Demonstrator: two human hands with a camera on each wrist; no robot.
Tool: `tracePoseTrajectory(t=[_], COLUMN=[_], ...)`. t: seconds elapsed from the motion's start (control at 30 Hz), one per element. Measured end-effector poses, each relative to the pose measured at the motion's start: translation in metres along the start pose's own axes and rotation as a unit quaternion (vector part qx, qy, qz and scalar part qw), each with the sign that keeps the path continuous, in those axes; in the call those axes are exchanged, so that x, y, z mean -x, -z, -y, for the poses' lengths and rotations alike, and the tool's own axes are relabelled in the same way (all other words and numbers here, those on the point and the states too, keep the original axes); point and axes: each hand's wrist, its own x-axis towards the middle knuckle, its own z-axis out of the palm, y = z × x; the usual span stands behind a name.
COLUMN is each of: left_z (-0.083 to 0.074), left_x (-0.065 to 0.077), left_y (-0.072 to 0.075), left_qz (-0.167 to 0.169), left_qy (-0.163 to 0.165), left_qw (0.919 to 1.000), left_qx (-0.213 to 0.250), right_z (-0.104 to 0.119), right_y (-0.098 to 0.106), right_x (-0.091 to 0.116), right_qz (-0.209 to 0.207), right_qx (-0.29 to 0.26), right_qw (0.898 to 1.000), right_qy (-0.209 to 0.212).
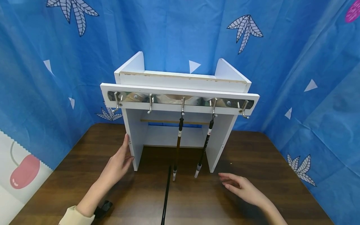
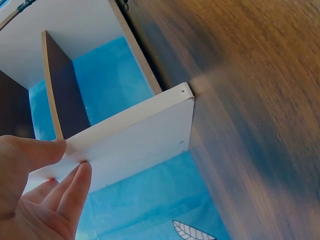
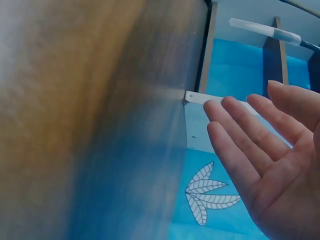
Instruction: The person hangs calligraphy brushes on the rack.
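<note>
A white wooden rack (image 1: 182,80) stands on the table, with a metal strip of several hooks along its front bar (image 1: 168,99). Two slim brushes with capped tips hang by loops: a brown one (image 1: 178,142) from the middle hook and a black one (image 1: 205,143) from the hook to its right. My left hand (image 1: 116,164) touches the rack's left side panel (image 2: 130,135), thumb at its front edge and fingers against the outer face. Loosely extended, my right hand (image 1: 243,189) is beside the right side panel (image 1: 222,140), apart from it and holding nothing.
A thin black stick (image 1: 166,197) lies on the dark wooden table (image 1: 281,175) in front of the rack, running out of the head view. Blue patterned cloth (image 1: 182,34) hangs behind and at both sides. A small black object (image 1: 103,208) shows by my left wrist.
</note>
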Motion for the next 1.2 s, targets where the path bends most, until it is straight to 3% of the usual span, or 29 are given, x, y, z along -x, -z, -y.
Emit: tracePoseTrajectory(t=[0.27, 0.4, 0.6, 0.77, 0.93, 1.03, 1.2], left_z=[0.001, 0.002, 0.001, -0.007, -0.019, -0.026, -0.032], left_x=[-0.001, -0.002, -0.001, -0.001, -0.005, -0.007, -0.009], left_y=[0.000, -0.001, -0.002, 0.001, 0.004, 0.005, 0.006], left_qz=[-0.002, -0.002, -0.012, -0.081, -0.162, -0.194, -0.216], left_qy=[-0.005, -0.006, -0.004, -0.028, -0.087, -0.112, -0.125], left_qw=[1.0000, 1.0000, 0.9999, 0.9958, 0.9822, 0.9739, 0.9680], left_qx=[-0.002, 0.004, 0.002, -0.030, -0.037, -0.038, -0.030], right_z=[0.004, 0.008, 0.019, 0.031, 0.041, 0.044, 0.045], right_y=[0.008, 0.010, 0.013, 0.015, 0.015, 0.015, 0.014], right_x=[-0.005, -0.010, -0.026, -0.042, -0.056, -0.062, -0.070], right_qz=[-0.043, -0.100, -0.205, -0.268, -0.301, -0.312, -0.337], right_qx=[0.051, 0.082, 0.117, 0.142, 0.164, 0.173, 0.179], right_qw=[0.998, 0.992, 0.972, 0.952, 0.938, 0.932, 0.920], right_qy=[-0.022, -0.015, 0.014, 0.036, 0.049, 0.066, 0.085])
